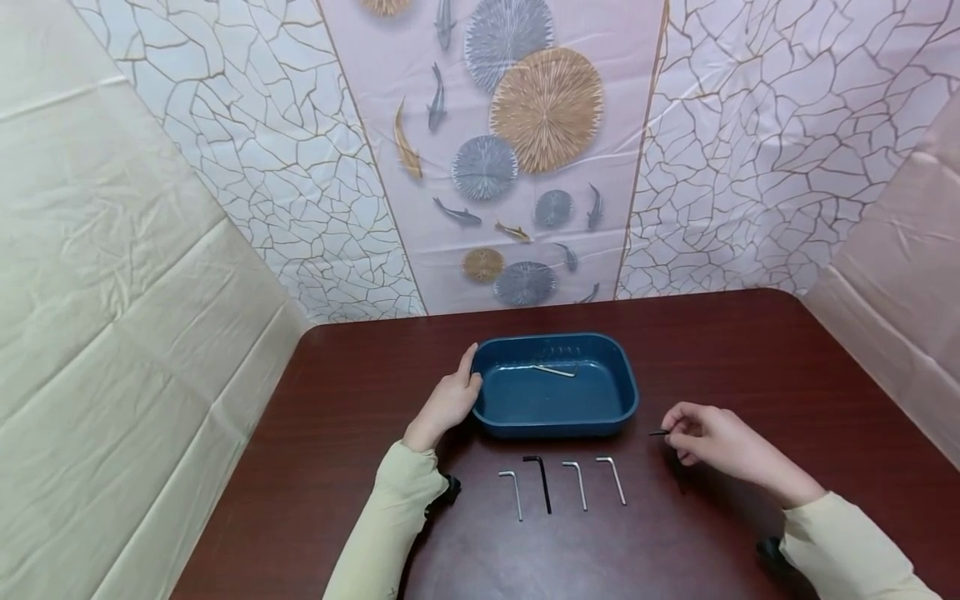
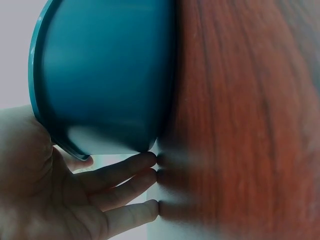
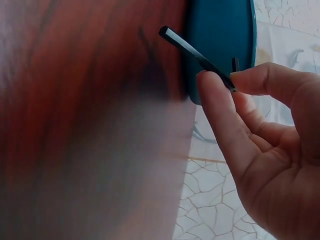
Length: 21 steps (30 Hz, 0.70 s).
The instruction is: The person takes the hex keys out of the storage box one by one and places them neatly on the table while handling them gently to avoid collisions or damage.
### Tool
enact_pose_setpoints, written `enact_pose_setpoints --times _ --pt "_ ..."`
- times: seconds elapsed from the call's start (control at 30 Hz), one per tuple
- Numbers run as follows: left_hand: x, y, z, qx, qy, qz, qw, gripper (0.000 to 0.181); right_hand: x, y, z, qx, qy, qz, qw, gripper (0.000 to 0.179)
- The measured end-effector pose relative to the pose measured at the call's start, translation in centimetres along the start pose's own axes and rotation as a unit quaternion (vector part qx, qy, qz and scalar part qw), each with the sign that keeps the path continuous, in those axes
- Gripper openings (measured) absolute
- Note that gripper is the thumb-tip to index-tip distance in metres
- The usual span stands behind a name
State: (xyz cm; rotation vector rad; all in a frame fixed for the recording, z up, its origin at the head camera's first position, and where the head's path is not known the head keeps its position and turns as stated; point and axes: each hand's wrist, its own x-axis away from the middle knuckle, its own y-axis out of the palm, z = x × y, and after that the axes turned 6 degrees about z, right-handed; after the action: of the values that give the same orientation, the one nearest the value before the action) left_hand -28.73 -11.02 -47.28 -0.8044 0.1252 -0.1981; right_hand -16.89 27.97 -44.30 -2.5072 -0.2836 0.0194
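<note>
My left hand (image 1: 448, 400) holds the left end of a blue tray (image 1: 555, 431), its thumb at the rim. In the left wrist view, several fingers (image 2: 122, 175) extend down outside the tray wall to the tabletop. Off the tray's right side, my right hand (image 1: 708, 435) pinches a black hex key (image 3: 192, 52) between thumb and fingertip, raised above the table. Inside the tray lies a silver hex key (image 1: 555, 371). Before the tray a row holds a silver hex key (image 1: 515, 496), a black one (image 1: 543, 485) and two more silver ones.
The dark red-brown wooden table (image 1: 360, 392) backs onto a patterned cloth wall (image 1: 525, 208). Pale cloth panels (image 1: 112, 292) flank it on both sides.
</note>
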Motion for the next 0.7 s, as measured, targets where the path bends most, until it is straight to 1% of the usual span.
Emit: enact_pose_setpoints --times 0.17,0.37,0.5,0.7 --pt "-0.1 0.0 -0.1 -0.005 0.004 -0.003 1.0000 0.061 0.0 0.8 0.6 -0.014 0.006 0.003 0.9999 0.012" --pt "0.0 -0.1 0.0 -0.004 0.004 0.000 1.0000 0.061 -0.2 1.3 1.3 -0.038 0.014 -0.008 0.9992 0.010" --pt "-0.1 -0.1 0.0 -0.007 0.006 0.002 1.0000 0.061 -0.5 1.5 1.6 -0.033 0.016 -0.016 0.9992 0.010" --pt "-0.1 0.0 -0.1 -0.004 0.006 0.003 1.0000 0.060 -0.7 1.7 1.5 -0.017 0.013 -0.010 0.9997 0.010"
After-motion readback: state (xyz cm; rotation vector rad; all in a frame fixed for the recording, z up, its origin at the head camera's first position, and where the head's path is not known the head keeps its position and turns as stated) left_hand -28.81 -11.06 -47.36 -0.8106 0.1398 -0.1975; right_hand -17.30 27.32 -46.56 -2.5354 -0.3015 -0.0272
